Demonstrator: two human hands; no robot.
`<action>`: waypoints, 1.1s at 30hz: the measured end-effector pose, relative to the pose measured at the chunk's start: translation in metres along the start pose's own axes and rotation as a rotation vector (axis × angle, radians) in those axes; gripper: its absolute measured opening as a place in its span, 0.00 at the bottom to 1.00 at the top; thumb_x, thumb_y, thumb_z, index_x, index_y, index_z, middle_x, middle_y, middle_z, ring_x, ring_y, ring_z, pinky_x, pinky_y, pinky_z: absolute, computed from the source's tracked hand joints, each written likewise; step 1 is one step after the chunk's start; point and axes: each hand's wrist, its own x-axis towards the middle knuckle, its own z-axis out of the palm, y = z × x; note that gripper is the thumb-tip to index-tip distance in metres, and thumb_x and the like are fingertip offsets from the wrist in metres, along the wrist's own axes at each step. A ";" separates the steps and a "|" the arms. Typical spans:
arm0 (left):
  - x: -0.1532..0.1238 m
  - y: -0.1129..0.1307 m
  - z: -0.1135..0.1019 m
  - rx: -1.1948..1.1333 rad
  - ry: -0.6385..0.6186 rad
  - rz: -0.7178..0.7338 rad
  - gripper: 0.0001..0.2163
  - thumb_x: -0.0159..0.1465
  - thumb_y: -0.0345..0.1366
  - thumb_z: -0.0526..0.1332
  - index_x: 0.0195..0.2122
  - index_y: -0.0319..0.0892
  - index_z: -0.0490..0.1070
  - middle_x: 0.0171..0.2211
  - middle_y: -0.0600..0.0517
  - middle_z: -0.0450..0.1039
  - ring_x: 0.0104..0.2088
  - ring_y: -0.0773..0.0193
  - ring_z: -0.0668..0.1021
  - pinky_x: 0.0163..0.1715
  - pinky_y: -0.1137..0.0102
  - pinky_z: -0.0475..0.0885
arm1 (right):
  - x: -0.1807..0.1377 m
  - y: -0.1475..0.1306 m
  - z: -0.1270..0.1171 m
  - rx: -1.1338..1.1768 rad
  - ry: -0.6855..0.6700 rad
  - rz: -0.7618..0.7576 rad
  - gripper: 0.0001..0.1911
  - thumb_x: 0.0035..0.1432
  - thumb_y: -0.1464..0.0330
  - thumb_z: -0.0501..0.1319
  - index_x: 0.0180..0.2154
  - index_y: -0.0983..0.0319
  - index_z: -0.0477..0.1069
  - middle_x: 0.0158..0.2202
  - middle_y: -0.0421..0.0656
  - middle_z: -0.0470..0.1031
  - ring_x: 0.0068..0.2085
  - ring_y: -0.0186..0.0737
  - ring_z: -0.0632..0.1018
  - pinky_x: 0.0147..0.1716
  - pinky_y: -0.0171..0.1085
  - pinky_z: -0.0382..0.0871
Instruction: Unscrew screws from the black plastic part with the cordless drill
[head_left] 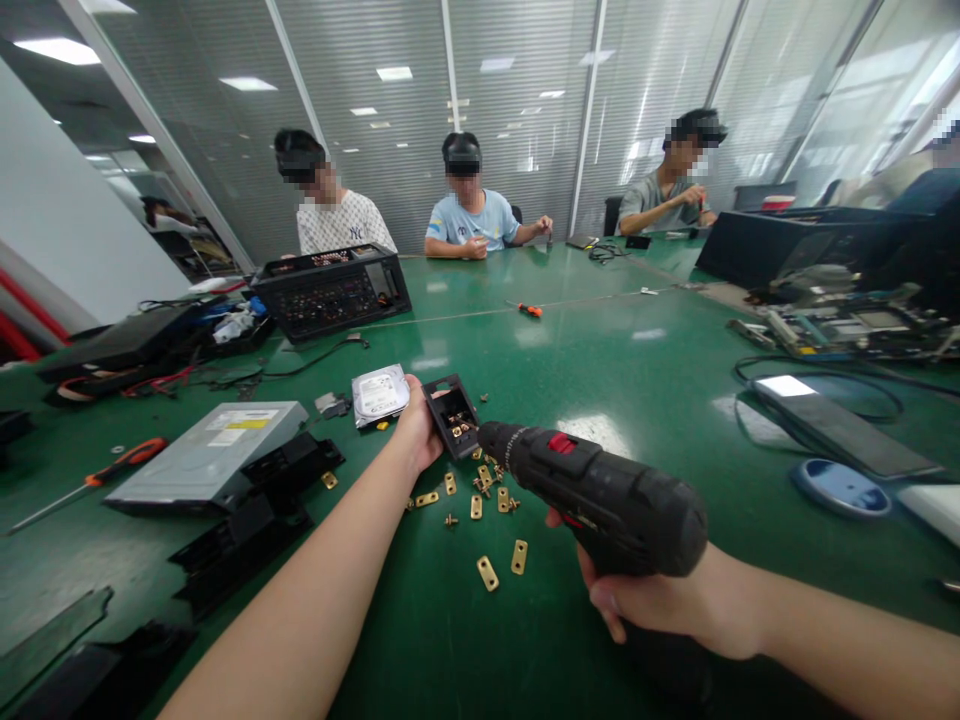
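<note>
My left hand (417, 430) grips a small black open box (452, 414) tilted up from the green table (600, 370); brass screws and plates lie inside it. My right hand (660, 600) is closed round the handle of a black cordless drill (600, 495) with a red switch. The drill's nose points at the box's lower edge. Several brass plates and screws (487, 510) lie scattered on the table just below the box. A silver hard drive (381, 394) lies beside my left hand.
A grey optical drive (210, 455) and black plastic panels (247, 530) lie at the left, with an orange screwdriver (112, 462). A black chassis (330, 292) stands behind. A phone (840, 425), cables and circuit boards (847, 325) are at the right. Three people sit across the table.
</note>
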 end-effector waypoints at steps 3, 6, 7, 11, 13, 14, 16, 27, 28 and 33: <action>0.002 0.000 -0.002 0.003 -0.015 0.007 0.39 0.71 0.72 0.43 0.43 0.41 0.79 0.33 0.40 0.83 0.31 0.48 0.87 0.36 0.56 0.84 | 0.000 0.008 0.000 -0.007 0.006 -0.007 0.15 0.58 0.57 0.69 0.30 0.61 0.73 0.27 0.42 0.76 0.26 0.37 0.77 0.29 0.36 0.75; 0.003 -0.001 -0.003 -0.014 -0.020 0.004 0.39 0.70 0.73 0.45 0.43 0.42 0.79 0.33 0.41 0.83 0.32 0.47 0.87 0.37 0.55 0.85 | 0.000 0.006 0.000 -0.002 0.024 0.011 0.14 0.58 0.57 0.69 0.31 0.61 0.73 0.27 0.43 0.76 0.26 0.38 0.77 0.28 0.37 0.74; 0.003 -0.001 -0.003 -0.022 -0.016 0.000 0.39 0.70 0.73 0.46 0.43 0.42 0.79 0.33 0.41 0.83 0.33 0.47 0.87 0.37 0.55 0.85 | 0.000 0.004 0.001 -0.004 0.025 0.024 0.14 0.58 0.58 0.69 0.30 0.61 0.73 0.27 0.43 0.76 0.27 0.38 0.77 0.29 0.36 0.74; 0.002 -0.001 -0.001 -0.036 0.001 -0.009 0.38 0.70 0.73 0.46 0.42 0.42 0.79 0.32 0.41 0.83 0.34 0.46 0.87 0.37 0.54 0.85 | 0.000 0.001 0.000 0.000 0.010 0.045 0.12 0.58 0.61 0.70 0.29 0.61 0.73 0.26 0.42 0.76 0.27 0.37 0.77 0.29 0.36 0.74; 0.001 -0.001 0.000 -0.042 0.006 -0.007 0.38 0.69 0.74 0.47 0.42 0.42 0.79 0.33 0.41 0.83 0.34 0.46 0.87 0.38 0.54 0.85 | 0.001 0.004 0.000 0.020 0.002 0.031 0.13 0.59 0.60 0.70 0.30 0.62 0.74 0.27 0.43 0.77 0.27 0.37 0.76 0.29 0.35 0.73; 0.001 -0.001 0.001 -0.045 0.008 -0.006 0.38 0.69 0.74 0.47 0.43 0.42 0.79 0.33 0.41 0.83 0.34 0.46 0.87 0.38 0.54 0.85 | 0.001 0.005 -0.001 0.032 0.003 0.026 0.14 0.59 0.59 0.70 0.30 0.62 0.74 0.27 0.43 0.77 0.26 0.37 0.76 0.29 0.36 0.73; -0.001 -0.001 0.003 -0.044 0.009 -0.002 0.38 0.68 0.74 0.49 0.42 0.42 0.79 0.33 0.41 0.83 0.34 0.46 0.87 0.38 0.54 0.85 | 0.002 0.007 -0.001 0.042 0.010 0.030 0.15 0.58 0.58 0.71 0.30 0.62 0.75 0.27 0.43 0.76 0.26 0.36 0.76 0.28 0.36 0.72; -0.002 -0.003 0.004 -0.005 0.016 0.022 0.37 0.68 0.74 0.51 0.40 0.42 0.79 0.32 0.41 0.83 0.33 0.48 0.87 0.35 0.58 0.84 | 0.001 -0.009 0.001 0.061 0.003 0.045 0.14 0.57 0.60 0.72 0.29 0.62 0.73 0.27 0.41 0.75 0.26 0.35 0.76 0.29 0.36 0.72; -0.003 -0.003 0.004 0.001 0.011 0.024 0.37 0.68 0.74 0.51 0.40 0.42 0.79 0.32 0.41 0.83 0.33 0.48 0.87 0.35 0.58 0.84 | 0.001 -0.010 0.001 0.076 0.004 0.039 0.14 0.56 0.59 0.72 0.32 0.62 0.74 0.27 0.41 0.75 0.26 0.35 0.76 0.30 0.36 0.72; -0.005 -0.005 0.005 -0.013 -0.022 0.052 0.37 0.67 0.74 0.55 0.45 0.40 0.80 0.31 0.41 0.82 0.30 0.49 0.87 0.33 0.58 0.83 | 0.003 -0.005 0.000 0.183 0.047 0.025 0.32 0.56 0.57 0.75 0.57 0.62 0.70 0.28 0.36 0.75 0.24 0.36 0.76 0.28 0.37 0.73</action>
